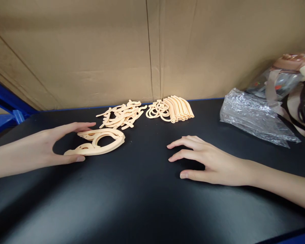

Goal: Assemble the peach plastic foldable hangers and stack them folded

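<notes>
At the left, cream plastic folding hangers (109, 147) lie folded in a small stack on the black tabletop. My left hand (53, 142) is curved around their left end, thumb along the near side and fingers along the far side. The index fingertip stands a little off the stack. My right hand (203, 159) hovers over or rests on the table at the right, fingers spread and holding nothing. Behind the hangers is a loose pile of cream hook-like pieces (124, 113). Beside it are cream looped pieces (157, 110) and a neat row of curved cream arms (179, 108).
A crumpled clear plastic bag (251, 115) lies at the right. Behind it stands a clear bottle (287, 81) with a pinkish lid and a strap. Cardboard (96, 51) forms the back wall, and a blue metal frame (10, 105) borders the left of the black tabletop (132, 203).
</notes>
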{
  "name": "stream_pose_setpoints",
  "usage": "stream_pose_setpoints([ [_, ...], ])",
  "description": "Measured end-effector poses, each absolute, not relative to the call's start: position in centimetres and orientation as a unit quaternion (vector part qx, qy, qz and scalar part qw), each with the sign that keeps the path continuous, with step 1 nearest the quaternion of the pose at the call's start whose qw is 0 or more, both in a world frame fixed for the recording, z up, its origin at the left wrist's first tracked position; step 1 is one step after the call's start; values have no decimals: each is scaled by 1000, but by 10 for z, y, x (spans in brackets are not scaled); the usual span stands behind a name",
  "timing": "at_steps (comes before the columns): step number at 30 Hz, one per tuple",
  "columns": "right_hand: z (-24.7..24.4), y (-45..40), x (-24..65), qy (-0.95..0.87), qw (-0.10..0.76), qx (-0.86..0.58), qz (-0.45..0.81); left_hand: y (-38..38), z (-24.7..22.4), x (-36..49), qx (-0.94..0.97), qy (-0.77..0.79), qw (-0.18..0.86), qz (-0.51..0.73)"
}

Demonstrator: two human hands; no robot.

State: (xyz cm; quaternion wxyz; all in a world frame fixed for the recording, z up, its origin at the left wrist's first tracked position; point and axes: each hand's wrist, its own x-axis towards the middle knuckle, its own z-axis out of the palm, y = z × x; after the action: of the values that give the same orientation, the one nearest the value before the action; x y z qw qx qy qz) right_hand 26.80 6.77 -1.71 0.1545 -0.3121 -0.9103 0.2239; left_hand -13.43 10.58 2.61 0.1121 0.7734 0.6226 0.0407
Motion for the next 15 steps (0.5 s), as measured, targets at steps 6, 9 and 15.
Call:
stream_pose_setpoints([
  [6,-18,68,268,-909,155,-314,225,110,24,-140,773,624,108,33],
  [9,-18,68,268,-911,151,-312,221,106,25,-135,775,623,95,44],
  [15,-17,68,268,-912,152,-311,219,104,23,-139,779,617,104,44],
])
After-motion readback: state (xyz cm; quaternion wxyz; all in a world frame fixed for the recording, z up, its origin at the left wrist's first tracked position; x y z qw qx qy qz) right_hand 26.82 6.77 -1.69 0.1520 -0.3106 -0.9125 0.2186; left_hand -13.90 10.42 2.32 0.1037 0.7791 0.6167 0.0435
